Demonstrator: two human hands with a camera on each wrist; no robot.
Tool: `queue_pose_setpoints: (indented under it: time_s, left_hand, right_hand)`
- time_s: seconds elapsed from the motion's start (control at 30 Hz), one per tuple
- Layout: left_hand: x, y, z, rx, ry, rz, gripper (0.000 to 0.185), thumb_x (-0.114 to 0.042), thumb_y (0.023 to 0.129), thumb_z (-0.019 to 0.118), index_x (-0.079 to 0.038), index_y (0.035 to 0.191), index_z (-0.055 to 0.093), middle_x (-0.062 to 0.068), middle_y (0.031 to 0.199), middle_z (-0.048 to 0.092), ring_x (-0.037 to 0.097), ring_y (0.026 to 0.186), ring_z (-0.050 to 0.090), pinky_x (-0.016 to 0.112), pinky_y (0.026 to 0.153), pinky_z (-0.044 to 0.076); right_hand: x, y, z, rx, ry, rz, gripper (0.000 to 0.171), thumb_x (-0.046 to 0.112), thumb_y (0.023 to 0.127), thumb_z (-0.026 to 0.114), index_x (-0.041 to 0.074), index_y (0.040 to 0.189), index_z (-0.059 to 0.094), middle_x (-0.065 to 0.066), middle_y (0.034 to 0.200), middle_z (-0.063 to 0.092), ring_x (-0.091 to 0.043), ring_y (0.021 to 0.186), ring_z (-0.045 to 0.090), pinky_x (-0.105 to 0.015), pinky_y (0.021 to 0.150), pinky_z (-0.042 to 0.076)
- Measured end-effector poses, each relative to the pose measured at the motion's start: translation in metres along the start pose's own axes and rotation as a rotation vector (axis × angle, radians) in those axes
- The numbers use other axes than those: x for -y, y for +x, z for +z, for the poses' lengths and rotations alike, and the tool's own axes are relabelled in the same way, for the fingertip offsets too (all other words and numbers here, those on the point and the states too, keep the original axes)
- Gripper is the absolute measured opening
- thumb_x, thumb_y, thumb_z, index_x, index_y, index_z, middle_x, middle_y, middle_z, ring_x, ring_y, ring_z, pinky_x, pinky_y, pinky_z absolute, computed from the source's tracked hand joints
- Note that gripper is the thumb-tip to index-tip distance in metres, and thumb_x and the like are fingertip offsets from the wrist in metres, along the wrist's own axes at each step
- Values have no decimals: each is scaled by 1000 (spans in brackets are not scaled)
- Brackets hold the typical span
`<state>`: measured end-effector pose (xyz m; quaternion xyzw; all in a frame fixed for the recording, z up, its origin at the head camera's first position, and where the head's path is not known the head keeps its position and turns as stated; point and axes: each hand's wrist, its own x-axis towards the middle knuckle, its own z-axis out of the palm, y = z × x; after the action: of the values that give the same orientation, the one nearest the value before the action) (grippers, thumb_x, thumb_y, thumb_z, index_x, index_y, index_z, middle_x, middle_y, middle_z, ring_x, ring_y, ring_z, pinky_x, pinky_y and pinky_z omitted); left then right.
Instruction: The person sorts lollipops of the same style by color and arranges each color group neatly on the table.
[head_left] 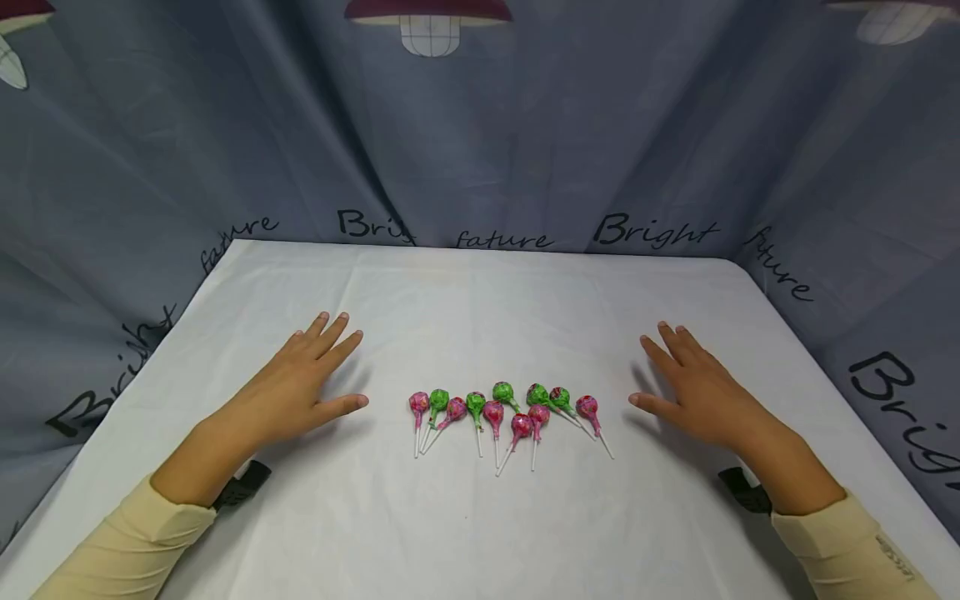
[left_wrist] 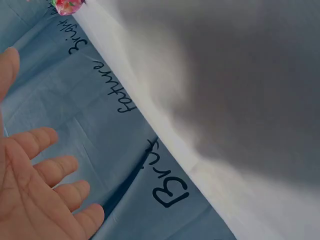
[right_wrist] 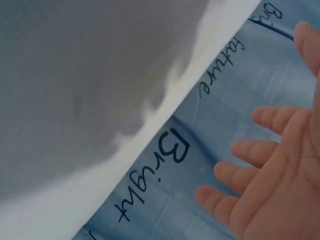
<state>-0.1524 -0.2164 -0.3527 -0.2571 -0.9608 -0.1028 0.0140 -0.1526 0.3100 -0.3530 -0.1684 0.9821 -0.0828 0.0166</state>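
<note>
Several lollipops lie in an uneven row across the middle of the white table, some in pink wrappers, some in green, their white sticks pointing toward the near side. A pink lollipop (head_left: pixel 418 403) marks the left end and another pink lollipop (head_left: pixel 588 407) the right end. Among the green ones, one lollipop (head_left: pixel 503 392) sits farthest back. To the left of the row, my left hand (head_left: pixel 296 387) hovers with fingers spread, holding nothing. My right hand (head_left: pixel 697 387) does likewise on the right side. Both palms show bare in the wrist views, and a wrapped lollipop (left_wrist: pixel 67 6) peeks in at the left wrist view's top.
A white cloth covers the table (head_left: pixel 465 533). Behind it and along both sides hangs a grey-blue curtain (head_left: pixel 480 142) printed with lamps and lettering. Black straps with small devices (head_left: pixel 243 483) sit at the wrists, below beige sleeves (head_left: pixel 127 542).
</note>
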Motion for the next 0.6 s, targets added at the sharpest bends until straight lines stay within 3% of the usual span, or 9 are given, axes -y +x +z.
queue_pose_setpoints:
  time_s: [0.27, 0.6]
  left_hand:
    - [-6, 2, 0, 3, -149, 12, 89, -68, 88, 57, -16, 156, 32, 4, 165, 15, 28, 151, 7, 56, 115, 20]
    - [-13, 6, 0, -46, -283, 63, 72, -51, 92, 66, -15, 150, 44, 7, 156, 36, 31, 143, 33, 55, 110, 31]
  right_hand:
    - [3, 2, -2, -13, 65, -51, 88, 53, 90, 67, 1, 153, 33, -23, 160, 17, -46, 144, 17, -67, 106, 26]
    - [10, 5, -2, -28, 128, -81, 78, 43, 88, 74, 2, 147, 43, -23, 155, 31, -47, 138, 31, -65, 105, 30]
